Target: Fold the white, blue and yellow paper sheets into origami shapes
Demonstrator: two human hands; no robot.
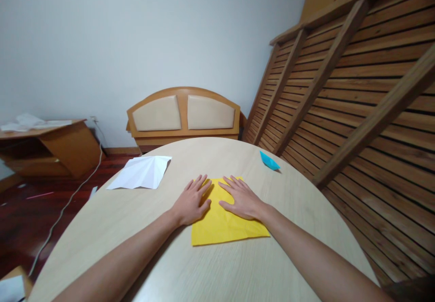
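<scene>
A yellow sheet of paper point(222, 231), lightly wrinkled, lies flat on the round wooden table point(183, 265) in front of me. My left hand point(193, 201) rests at its left edge, palm down with the fingers apart. On the right part of the sheet lies my right hand point(242, 197), also palm down and spread. Both hands hide parts of the sheet's side edges. Neither hand grips anything.
White creased paper point(141, 173) lies at the table's left edge. A small blue folded-paper boat point(269, 161) sits at the back right. Wooden slats point(340, 84) lean along the right side. Behind the table stands a headboard point(183, 111); a cable point(73, 197) runs along the floor at left.
</scene>
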